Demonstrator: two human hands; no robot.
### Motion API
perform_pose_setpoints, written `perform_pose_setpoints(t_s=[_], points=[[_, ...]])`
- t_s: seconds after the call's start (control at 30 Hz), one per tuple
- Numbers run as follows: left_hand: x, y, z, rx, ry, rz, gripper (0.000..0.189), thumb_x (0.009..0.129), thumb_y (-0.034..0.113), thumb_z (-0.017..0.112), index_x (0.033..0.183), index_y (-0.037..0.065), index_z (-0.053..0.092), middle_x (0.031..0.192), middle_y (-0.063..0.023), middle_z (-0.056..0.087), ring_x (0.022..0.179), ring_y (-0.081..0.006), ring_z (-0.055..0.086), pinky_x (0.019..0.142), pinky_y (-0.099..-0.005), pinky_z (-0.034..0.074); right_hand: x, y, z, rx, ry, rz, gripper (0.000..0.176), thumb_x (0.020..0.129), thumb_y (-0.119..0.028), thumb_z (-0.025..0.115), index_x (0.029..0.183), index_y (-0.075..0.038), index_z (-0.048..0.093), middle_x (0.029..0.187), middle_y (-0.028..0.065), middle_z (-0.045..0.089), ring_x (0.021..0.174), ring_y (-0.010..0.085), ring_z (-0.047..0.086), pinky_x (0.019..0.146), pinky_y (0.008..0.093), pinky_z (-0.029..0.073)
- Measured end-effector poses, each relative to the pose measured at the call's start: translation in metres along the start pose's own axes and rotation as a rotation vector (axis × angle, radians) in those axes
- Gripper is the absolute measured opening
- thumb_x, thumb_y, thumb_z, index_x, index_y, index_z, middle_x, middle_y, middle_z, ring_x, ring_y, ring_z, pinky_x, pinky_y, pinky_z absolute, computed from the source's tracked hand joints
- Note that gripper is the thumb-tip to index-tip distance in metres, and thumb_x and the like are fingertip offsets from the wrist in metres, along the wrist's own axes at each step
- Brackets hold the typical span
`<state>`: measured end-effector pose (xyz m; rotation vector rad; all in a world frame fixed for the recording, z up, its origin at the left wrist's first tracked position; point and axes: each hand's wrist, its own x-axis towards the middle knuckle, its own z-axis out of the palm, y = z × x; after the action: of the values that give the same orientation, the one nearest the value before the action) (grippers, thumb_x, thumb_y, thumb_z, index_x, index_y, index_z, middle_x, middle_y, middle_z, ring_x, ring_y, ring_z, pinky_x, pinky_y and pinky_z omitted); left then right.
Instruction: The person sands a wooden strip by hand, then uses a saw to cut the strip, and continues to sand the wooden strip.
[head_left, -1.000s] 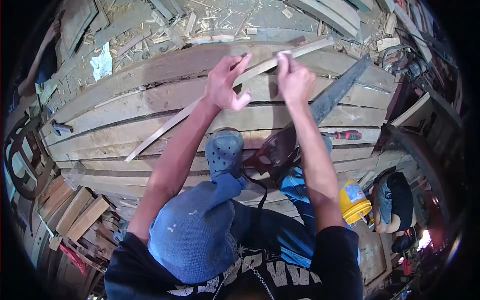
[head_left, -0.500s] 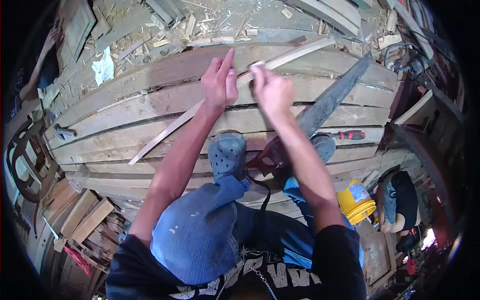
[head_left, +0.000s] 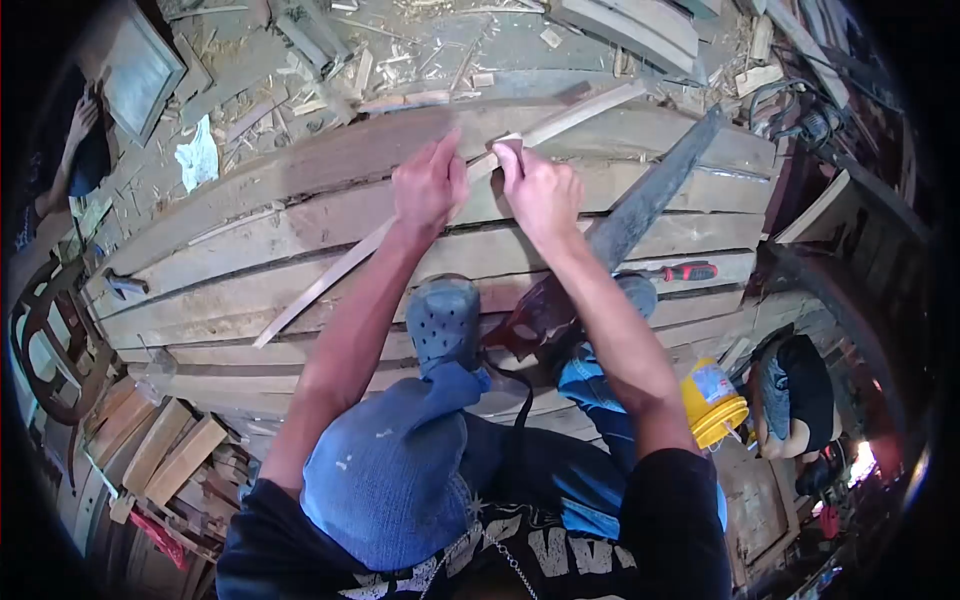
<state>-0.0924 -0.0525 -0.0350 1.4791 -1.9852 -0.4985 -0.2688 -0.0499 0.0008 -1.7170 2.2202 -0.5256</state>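
Observation:
A long thin wood strip (head_left: 325, 297) slants across the plank surface, its far end up to the right. My left hand (head_left: 430, 188) is closed around the strip near its middle, the index finger pointing forward and a little blurred. Just to the right, my right hand (head_left: 545, 198) pinches a small brown piece of sandpaper (head_left: 508, 146) against the strip, thumb on top. Most of the sandpaper is hidden by the fingers. A handsaw (head_left: 655, 188) lies beside my right forearm, its dark handle near my shoes.
Wide planks (head_left: 330, 215) lie under my feet. A red screwdriver (head_left: 690, 271) and a yellow bucket (head_left: 712, 405) are on the right. Wood blocks (head_left: 185, 460) are stacked at lower left. Shavings cover the ground beyond; another person's hand (head_left: 85, 115) shows at far left.
My right hand has shifted slightly with the sandpaper along the strip, and it shows more sharply. The left hand's fingers have curled in more. The whole view has shifted a little.

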Motion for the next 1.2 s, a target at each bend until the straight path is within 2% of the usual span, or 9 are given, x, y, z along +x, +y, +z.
perform_pose_setpoints(t_s=[0.13, 0.33, 0.47, 0.6, 0.67, 0.83, 1.0, 1.1, 1.2], points=[[-0.003, 0.001, 0.003, 0.056, 0.022, 0.001, 0.035, 0.076, 0.0, 0.064, 0.11, 0.009, 0.067, 0.069, -0.0083, 0.062, 0.056, -0.0243, 0.062, 0.052, -0.0369, 0.051, 0.048, 0.034, -0.022, -0.099, -0.04, 0.179, 0.04, 0.09, -0.043, 0.061, 0.074, -0.008, 0.074, 0.062, 0.0215, 0.062, 0.055, 0.0398, 0.063, 0.054, 0.0457, 0.052], [-0.001, 0.0, 0.006, 0.088, 0.002, 0.002, 0.03, 0.074, 0.004, 0.067, 0.104, 0.008, 0.063, 0.067, -0.0063, 0.06, 0.057, -0.0247, 0.061, 0.05, -0.0374, 0.051, 0.027, 0.03, -0.016, -0.044, -0.055, -0.072, 0.04, 0.093, -0.04, 0.058, 0.076, -0.008, 0.075, 0.058, 0.0183, 0.062, 0.05, 0.037, 0.062, 0.049, 0.0466, 0.05], [-0.008, 0.006, 0.0, 0.087, 0.0, -0.025, 0.021, 0.075, 0.003, 0.066, 0.094, 0.009, 0.059, 0.067, -0.006, 0.061, 0.057, -0.0238, 0.062, 0.049, -0.037, 0.051, 0.052, 0.048, -0.025, -0.176, 0.024, 0.242, 0.047, 0.093, -0.05, 0.053, 0.083, -0.01, 0.075, 0.061, 0.0197, 0.063, 0.058, 0.0399, 0.064, 0.056, 0.0477, 0.052], [-0.002, 0.003, 0.005, 0.056, -0.032, -0.073, 0.017, 0.076, 0.002, 0.065, 0.088, 0.009, 0.055, 0.068, -0.0062, 0.062, 0.057, -0.0234, 0.063, 0.048, -0.037, 0.05, 0.027, 0.034, -0.018, -0.116, -0.131, -0.098, 0.043, 0.094, -0.043, 0.056, 0.075, -0.01, 0.074, 0.06, 0.0234, 0.062, 0.05, 0.0373, 0.063, 0.052, 0.0478, 0.051], [-0.002, 0.003, 0.002, 0.075, -0.03, -0.061, 0.017, 0.077, 0.002, 0.065, 0.089, 0.009, 0.054, 0.068, -0.0071, 0.062, 0.057, -0.0245, 0.063, 0.048, -0.0371, 0.05, 0.06, 0.062, -0.029, -0.2, 0.015, 0.131, 0.044, 0.093, -0.045, 0.055, 0.075, -0.01, 0.074, 0.06, 0.0229, 0.062, 0.05, 0.0382, 0.062, 0.054, 0.0475, 0.052], [-0.004, 0.008, 0.004, 0.069, -0.021, -0.052, 0.016, 0.077, 0.002, 0.066, 0.086, 0.01, 0.055, 0.065, -0.008, 0.061, 0.055, -0.025, 0.062, 0.048, -0.0378, 0.05, 0.035, 0.045, -0.021, -0.078, -0.084, -0.016, 0.042, 0.092, -0.051, 0.057, 0.083, -0.015, 0.077, 0.064, 0.0191, 0.065, 0.061, 0.0384, 0.066, 0.056, 0.0482, 0.052], [0.001, 0.008, 0.001, 0.069, -0.021, -0.047, 0.016, 0.078, 0.002, 0.066, 0.089, 0.01, 0.057, 0.063, -0.0078, 0.061, 0.053, -0.0243, 0.062, 0.047, -0.0376, 0.05, 0.061, 0.057, -0.031, -0.127, -0.082, 0.258, 0.038, 0.09, -0.046, 0.062, 0.082, -0.011, 0.076, 0.063, 0.0202, 0.064, 0.06, 0.0387, 0.065, 0.06, 0.0495, 0.053], [0.006, 0.005, 0.005, 0.069, -0.03, -0.05, 0.015, 0.078, 0.001, 0.065, 0.088, 0.01, 0.056, 0.064, -0.0072, 0.062, 0.053, -0.0241, 0.062, 0.047, -0.0374, 0.05, 0.041, 0.044, -0.019, -0.104, 0.105, -0.167, 0.042, 0.091, -0.045, 0.061, 0.078, -0.008, 0.075, 0.063, 0.0204, 0.064, 0.059, 0.0391, 0.065, 0.057, 0.0492, 0.052], [0.003, 0.006, 0.004, 0.075, -0.028, -0.046, 0.015, 0.079, 0.001, 0.064, 0.087, 0.01, 0.056, 0.064, -0.0069, 0.061, 0.053, -0.0237, 0.062, 0.047, -0.0372, 0.05, 0.071, 0.069, -0.033, -0.1, -0.01, 0.206, 0.041, 0.091, -0.044, 0.06, 0.078, -0.008, 0.075, 0.063, 0.0211, 0.063, 0.06, 0.0395, 0.065, 0.059, 0.0486, 0.052]])
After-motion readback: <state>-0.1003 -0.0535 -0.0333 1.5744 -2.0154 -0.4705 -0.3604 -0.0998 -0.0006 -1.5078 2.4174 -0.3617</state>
